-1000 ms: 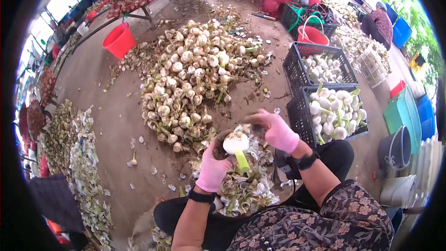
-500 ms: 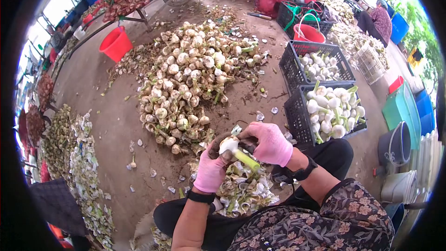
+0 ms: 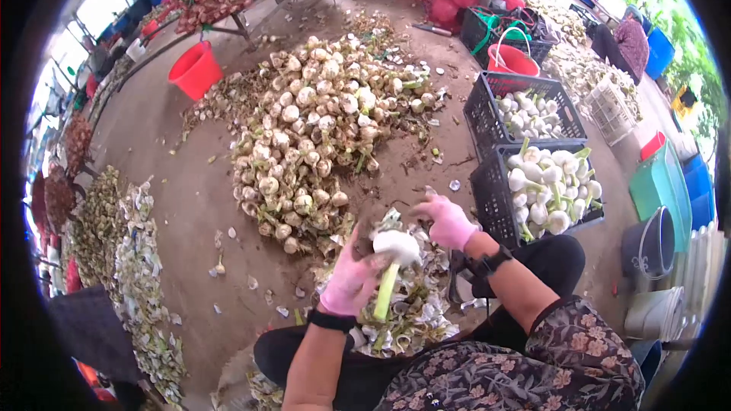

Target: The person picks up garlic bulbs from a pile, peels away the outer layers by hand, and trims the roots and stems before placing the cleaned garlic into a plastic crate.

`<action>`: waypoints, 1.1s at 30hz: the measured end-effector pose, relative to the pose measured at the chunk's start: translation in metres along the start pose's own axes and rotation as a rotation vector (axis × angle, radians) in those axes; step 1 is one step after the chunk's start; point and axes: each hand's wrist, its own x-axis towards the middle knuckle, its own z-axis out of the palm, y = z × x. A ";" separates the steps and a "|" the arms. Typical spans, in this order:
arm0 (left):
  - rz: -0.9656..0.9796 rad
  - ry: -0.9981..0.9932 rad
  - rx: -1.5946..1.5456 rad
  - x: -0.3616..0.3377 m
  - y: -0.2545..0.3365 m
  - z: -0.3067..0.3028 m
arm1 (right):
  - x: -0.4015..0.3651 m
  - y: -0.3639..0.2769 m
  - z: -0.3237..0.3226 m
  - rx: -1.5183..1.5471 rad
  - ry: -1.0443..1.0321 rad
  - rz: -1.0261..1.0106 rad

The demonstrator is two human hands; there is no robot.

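Observation:
My left hand (image 3: 352,274), in a pink glove with dirt-darkened fingers, is closed round a white garlic bulb (image 3: 396,246). The bulb's pale green stem (image 3: 387,291) points down toward my lap. To the right of it, my right hand (image 3: 448,221) is apart from the bulb, its fingers loosely bent and spread, with nothing visible in them. Below both hands lies a heap of garlic skins (image 3: 407,312). Just beyond is a large pile of unpeeled garlic (image 3: 304,129) on the ground.
Two black crates, a near one (image 3: 491,202) and a far one (image 3: 478,110), hold clean white bulbs at my right. A red bucket (image 3: 195,71) stands beyond the pile at left, another red bucket (image 3: 512,62) behind the crates. A co-worker (image 3: 630,44) sits at far right.
My right hand has come off the bulb and moved slightly right, fingers opening. The bulb now shows more smooth white surface, and its stem has swung from lower right to downward.

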 end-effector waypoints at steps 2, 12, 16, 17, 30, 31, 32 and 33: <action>0.088 0.033 0.202 0.006 -0.002 0.006 | -0.023 -0.010 -0.008 0.600 0.242 -0.051; 0.400 -0.093 1.335 0.048 -0.044 0.042 | -0.073 0.012 -0.032 1.264 -0.080 0.023; 0.203 -0.233 1.121 0.060 -0.052 0.047 | -0.096 0.032 -0.056 0.940 -0.069 0.008; 0.151 -0.231 1.139 0.063 -0.053 0.047 | -0.100 0.039 -0.060 0.939 -0.061 0.014; 0.370 0.208 0.988 0.064 -0.012 0.026 | -0.140 0.308 -0.107 0.041 0.483 1.242; 0.390 0.261 0.910 0.064 -0.002 0.023 | -0.125 0.316 -0.095 -0.085 0.816 1.174; 0.407 0.313 0.835 0.061 0.009 0.021 | -0.122 0.324 -0.089 -0.133 0.926 1.106; 0.518 0.372 0.875 0.055 0.021 0.023 | -0.112 0.282 -0.100 -0.186 1.029 1.033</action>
